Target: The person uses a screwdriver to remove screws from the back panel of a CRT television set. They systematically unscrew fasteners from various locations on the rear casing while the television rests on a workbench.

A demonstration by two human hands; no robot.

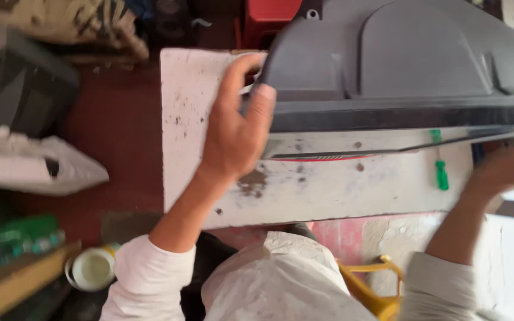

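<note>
Two white sleeves frame one stained white table (304, 190). Left hand (236, 128) fingers (261, 104) clamp the corner of one large grey moulded plastic housing (400, 65) lying across it; right hand (507, 169) is blurred, grip unclear. One green-handled screwdriver (441, 172) lies near.

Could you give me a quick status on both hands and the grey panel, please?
Left hand grips grey panel at its left corner. Right hand at its right end, grip blurred. Panel lies on white board. Green screwdriver beside it.
</note>
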